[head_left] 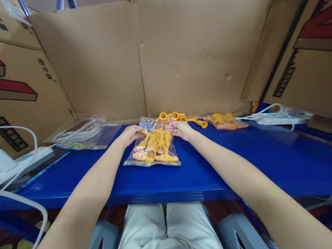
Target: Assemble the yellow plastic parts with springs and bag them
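Observation:
A clear plastic bag (172, 151) with a colourful printed strip lies on the blue table, with several yellow-orange horn-shaped plastic pieces (159, 142) inside it. My left hand (132, 134) grips the bag's far left edge, thumb and fingers closed on the film. On the other side, my right hand (180, 129) has its fingers closed at the far right edge of the same bag. Just beyond my hands sits a heap of similar yellow pieces (175, 116), partly hidden by the bag's far end. One loose yellow piece (202, 124) lies right of my right hand.
Another clear bag of yellow pieces (224, 120) rests to the right. A bag with a coiled white cable (83, 131) lies left. White power strips (283, 118) and cables occupy both sides. Cardboard (192, 57) walls in the back of the blue table (257, 155).

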Available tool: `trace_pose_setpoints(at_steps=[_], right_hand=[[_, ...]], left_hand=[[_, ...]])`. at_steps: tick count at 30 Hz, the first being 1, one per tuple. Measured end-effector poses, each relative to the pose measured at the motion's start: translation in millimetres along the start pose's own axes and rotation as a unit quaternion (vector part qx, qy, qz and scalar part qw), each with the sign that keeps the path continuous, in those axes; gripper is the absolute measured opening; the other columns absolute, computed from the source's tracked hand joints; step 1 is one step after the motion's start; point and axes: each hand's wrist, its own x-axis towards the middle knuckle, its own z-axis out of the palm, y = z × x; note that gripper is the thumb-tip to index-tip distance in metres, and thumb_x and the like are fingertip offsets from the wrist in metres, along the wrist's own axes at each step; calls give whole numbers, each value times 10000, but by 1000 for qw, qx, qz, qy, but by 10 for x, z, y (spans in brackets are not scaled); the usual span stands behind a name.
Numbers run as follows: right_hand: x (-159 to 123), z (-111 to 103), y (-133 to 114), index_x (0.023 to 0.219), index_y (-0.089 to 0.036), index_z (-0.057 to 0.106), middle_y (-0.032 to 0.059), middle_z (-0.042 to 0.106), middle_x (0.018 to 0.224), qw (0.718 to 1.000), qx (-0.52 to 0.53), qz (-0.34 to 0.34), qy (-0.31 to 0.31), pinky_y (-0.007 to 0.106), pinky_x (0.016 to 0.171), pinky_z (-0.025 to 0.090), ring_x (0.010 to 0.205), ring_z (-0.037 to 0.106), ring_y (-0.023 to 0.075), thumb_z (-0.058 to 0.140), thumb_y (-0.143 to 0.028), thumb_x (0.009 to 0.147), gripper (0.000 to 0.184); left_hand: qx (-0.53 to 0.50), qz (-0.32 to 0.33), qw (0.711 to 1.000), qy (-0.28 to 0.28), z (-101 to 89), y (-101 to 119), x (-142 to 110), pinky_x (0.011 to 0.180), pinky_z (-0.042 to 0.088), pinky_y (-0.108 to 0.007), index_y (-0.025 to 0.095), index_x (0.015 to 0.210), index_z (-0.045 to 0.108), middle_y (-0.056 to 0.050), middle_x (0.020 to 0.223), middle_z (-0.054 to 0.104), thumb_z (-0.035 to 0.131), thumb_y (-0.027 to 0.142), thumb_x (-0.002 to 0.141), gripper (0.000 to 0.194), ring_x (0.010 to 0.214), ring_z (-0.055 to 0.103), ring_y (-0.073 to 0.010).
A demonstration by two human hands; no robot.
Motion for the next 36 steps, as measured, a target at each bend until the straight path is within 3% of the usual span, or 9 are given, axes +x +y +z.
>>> trace_pose_setpoints(at_steps=[4,6,13,20,23,26,31,34,36], right_hand=[[6,-63,25,833,-131,611,73,724,794,997,-20,8,-76,237,719,539,688,674,103,496,-82,905,145],[6,-88,31,866,-132,630,70,733,832,994,-37,9,-100,235,731,542,702,678,97,522,-19,864,156],[31,-100,44,748,-130,655,50,721,747,995,-70,-14,-66,247,763,544,668,667,83,479,47,832,263],[63,-103,68,588,-150,558,-2,649,630,982,-155,-80,-67,234,678,519,583,605,81,503,96,718,284],[63,-94,62,518,-162,521,-36,556,524,943,-285,-161,-66,227,658,480,533,533,85,447,107,660,312],[54,-92,53,501,-169,529,-31,561,538,890,-383,-237,-72,216,664,444,570,517,101,434,65,657,298],[58,-94,94,496,-170,512,-15,550,501,905,-362,-211,-80,201,561,421,523,521,100,456,-109,808,323],[77,-90,129,511,-180,482,-28,519,456,902,-359,-233,-63,189,499,395,478,506,91,605,-276,812,339],[82,-94,129,599,-189,492,-53,501,438,915,-330,-224,-52,184,457,381,445,499,90,703,-317,753,291]], left_hand=[[31,1,1000,-2,-93,-27,18,672,554,-259,134,719,605,-25,636,661,682,133,741,80,591,648,-122],[64,3,998,-2,-160,-47,28,705,556,-262,140,750,636,-44,692,700,746,183,696,130,669,681,-143],[80,33,995,-45,-308,-42,-7,863,542,-288,164,833,706,-85,916,748,688,83,697,159,932,691,-169],[181,50,982,18,-224,-32,10,771,540,-280,159,571,648,-33,650,699,598,20,606,152,692,668,-139],[307,117,944,26,-204,-41,37,681,521,-271,174,530,602,6,519,603,511,33,606,184,572,604,-134],[433,207,876,40,-194,-30,44,684,492,-265,194,542,587,6,520,568,447,46,611,214,589,566,-146],[505,332,795,51,-163,-2,19,752,457,-283,201,532,537,-35,674,590,400,41,603,222,738,552,-175],[500,385,773,57,-126,9,-20,750,438,-287,197,553,513,-45,735,572,395,34,631,216,749,535,-174],[491,407,768,62,-95,22,-61,746,427,-277,193,576,505,-47,783,564,393,35,666,214,762,531,-168]])
